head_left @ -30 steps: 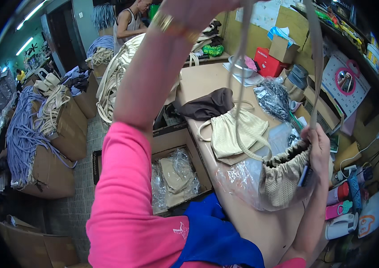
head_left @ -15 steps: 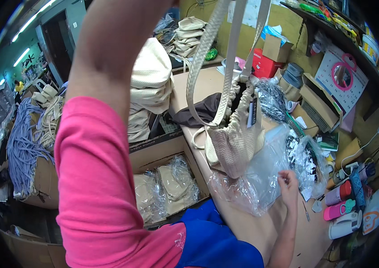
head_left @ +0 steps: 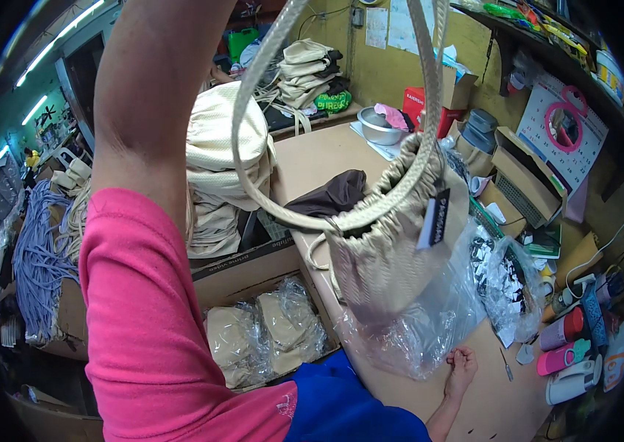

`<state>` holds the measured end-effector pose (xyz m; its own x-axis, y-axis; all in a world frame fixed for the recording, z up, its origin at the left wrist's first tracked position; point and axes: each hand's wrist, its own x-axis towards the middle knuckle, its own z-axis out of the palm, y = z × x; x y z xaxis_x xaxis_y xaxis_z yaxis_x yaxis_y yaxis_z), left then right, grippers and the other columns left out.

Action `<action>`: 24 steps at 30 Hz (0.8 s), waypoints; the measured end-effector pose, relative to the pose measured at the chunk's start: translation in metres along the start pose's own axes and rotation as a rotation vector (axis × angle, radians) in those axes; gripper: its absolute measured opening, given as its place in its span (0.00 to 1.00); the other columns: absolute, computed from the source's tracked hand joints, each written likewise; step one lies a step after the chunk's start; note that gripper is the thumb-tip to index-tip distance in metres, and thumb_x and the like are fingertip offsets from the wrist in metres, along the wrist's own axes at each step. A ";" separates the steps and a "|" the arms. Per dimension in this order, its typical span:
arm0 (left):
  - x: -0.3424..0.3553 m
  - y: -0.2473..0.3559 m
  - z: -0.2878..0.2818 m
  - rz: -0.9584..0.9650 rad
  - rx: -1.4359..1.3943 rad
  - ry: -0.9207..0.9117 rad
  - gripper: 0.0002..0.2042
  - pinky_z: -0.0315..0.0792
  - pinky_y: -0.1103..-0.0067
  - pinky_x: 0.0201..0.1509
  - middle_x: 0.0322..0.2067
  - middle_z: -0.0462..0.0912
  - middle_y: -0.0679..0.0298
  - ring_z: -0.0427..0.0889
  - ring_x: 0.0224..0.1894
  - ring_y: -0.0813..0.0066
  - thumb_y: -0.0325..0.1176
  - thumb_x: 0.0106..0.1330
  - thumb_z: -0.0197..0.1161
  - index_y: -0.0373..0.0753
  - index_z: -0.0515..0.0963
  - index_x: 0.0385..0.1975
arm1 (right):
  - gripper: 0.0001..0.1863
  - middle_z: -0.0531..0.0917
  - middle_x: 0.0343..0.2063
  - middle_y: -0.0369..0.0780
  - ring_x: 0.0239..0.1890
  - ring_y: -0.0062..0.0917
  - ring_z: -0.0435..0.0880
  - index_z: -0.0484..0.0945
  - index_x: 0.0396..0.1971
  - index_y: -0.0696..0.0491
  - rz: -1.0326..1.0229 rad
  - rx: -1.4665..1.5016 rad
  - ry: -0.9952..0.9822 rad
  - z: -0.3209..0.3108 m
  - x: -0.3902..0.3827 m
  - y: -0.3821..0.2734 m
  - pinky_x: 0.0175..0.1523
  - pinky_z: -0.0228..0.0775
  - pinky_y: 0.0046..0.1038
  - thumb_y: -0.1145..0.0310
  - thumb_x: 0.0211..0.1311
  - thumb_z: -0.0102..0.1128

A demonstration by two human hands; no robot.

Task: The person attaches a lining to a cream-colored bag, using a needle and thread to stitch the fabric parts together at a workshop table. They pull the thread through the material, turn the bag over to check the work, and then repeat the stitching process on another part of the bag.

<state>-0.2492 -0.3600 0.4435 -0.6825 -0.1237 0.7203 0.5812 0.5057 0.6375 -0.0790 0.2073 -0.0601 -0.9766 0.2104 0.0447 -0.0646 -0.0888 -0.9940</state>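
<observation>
Broadly, a tan table (head_left: 326, 151) fills the middle and lower right of the frame, while the person's left arm, in a pink sleeve (head_left: 150, 317), climbs from the lower left past the upper edge; the left hand lies beyond that edge, so I cannot tell what it grips. Left of the table, below the frame's middle, stands an open cardboard box (head_left: 249, 267), with a pile of cream fabric (head_left: 227, 151) above it. Right of centre is a beige gathered bag (head_left: 393, 283), its mouth tilted toward the upper right and its long strap (head_left: 238, 125) looping up out of view; its blurred bottom overlaps clear plastic (head_left: 433, 320), perhaps without touching. Two plastic-wrapped beige packets (head_left: 286, 320) lie side by side in the box. Behind the bag, a dark brown cloth (head_left: 330, 193) rests on the table. At lower right the right hand (head_left: 462, 365) is curled beside the plastic, possible contents hidden. Smaller again are a grey bowl (head_left: 382, 127), upper right of centre, and the bag's dark label (head_left: 440, 216).
</observation>
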 end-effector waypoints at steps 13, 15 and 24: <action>0.032 -0.028 -0.011 -0.004 0.059 0.037 0.06 0.62 0.84 0.23 0.21 0.76 0.69 0.70 0.21 0.83 0.33 0.60 0.60 0.39 0.78 0.27 | 0.04 0.77 0.29 0.36 0.29 0.15 0.76 0.73 0.39 0.59 -0.011 -0.120 0.050 0.005 0.001 0.003 0.36 0.68 0.17 0.77 0.66 0.54; 0.039 -0.035 -0.014 -0.006 0.068 0.046 0.05 0.62 0.83 0.23 0.21 0.76 0.69 0.70 0.21 0.83 0.33 0.59 0.60 0.39 0.78 0.26 | 0.04 0.77 0.29 0.36 0.29 0.15 0.76 0.73 0.39 0.59 -0.009 -0.116 0.062 0.007 0.001 0.001 0.35 0.68 0.16 0.78 0.66 0.54; 0.082 -0.088 -0.027 -0.032 0.128 0.064 0.05 0.61 0.83 0.24 0.22 0.75 0.70 0.70 0.22 0.83 0.33 0.58 0.59 0.41 0.78 0.25 | 0.03 0.77 0.26 0.35 0.26 0.15 0.75 0.73 0.36 0.59 0.001 -0.105 0.113 0.007 0.002 0.003 0.32 0.67 0.16 0.78 0.65 0.55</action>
<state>-0.3443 -0.4381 0.4537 -0.6677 -0.1933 0.7189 0.4958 0.6049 0.6231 -0.0830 0.2008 -0.0625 -0.9471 0.3188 0.0380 -0.0360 0.0121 -0.9993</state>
